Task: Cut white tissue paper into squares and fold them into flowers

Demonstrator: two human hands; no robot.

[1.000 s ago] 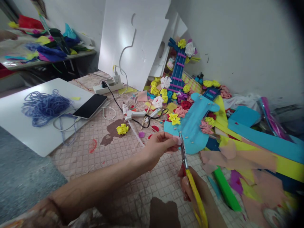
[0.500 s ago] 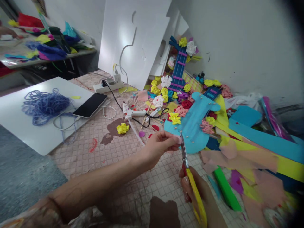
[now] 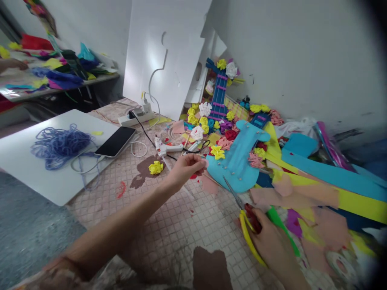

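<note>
My left hand (image 3: pixel 185 168) is pinched shut on a small pink paper piece (image 3: pixel 208 184) that hangs below my fingers, just left of the blue guitar-shaped cutout (image 3: pixel 238 159). My right hand (image 3: pixel 272 245) grips yellow-handled scissors (image 3: pixel 246 219) low at the right. Their blades point up-left toward the blue cutout and lie close to the floor. A yellow paper flower (image 3: pixel 155 167) lies left of my left hand.
A glue gun (image 3: pixel 165 147) with its cable, a power strip (image 3: pixel 134 117), a phone (image 3: pixel 115 141) and blue cord (image 3: pixel 60 143) on a white board lie to the left. Coloured paper strips and flowers pile up at the right. White foam boards lean on the wall.
My left hand moved left and away from the scissors with the pink piece. My right hand lowered the scissors to the right, down toward the floor. The view shifted slightly.
</note>
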